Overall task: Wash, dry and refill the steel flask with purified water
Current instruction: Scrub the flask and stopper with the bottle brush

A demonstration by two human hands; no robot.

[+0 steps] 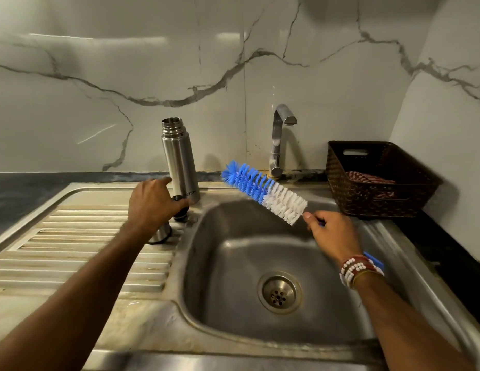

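Note:
The steel flask [180, 162] stands upright with its mouth uncovered on the sink ledge, between the drainboard and the basin. My left hand [153, 202] is at its base, fingers curled over a black stopper [180, 216] that sits on the ledge. A steel cap [160, 234] lies partly hidden under my left wrist. My right hand [332, 232] grips the blue handle of a bottle brush [263, 191] over the basin. The brush's blue and white bristles point up and left toward the flask without touching it.
The steel sink basin [233, 263] with its drain [279, 292] lies below my hands; the ribbed drainboard [86, 247] is to the left. A tap [279, 140] stands behind the basin. A dark woven basket [340, 183] holding a cloth [370, 180] sits at the right.

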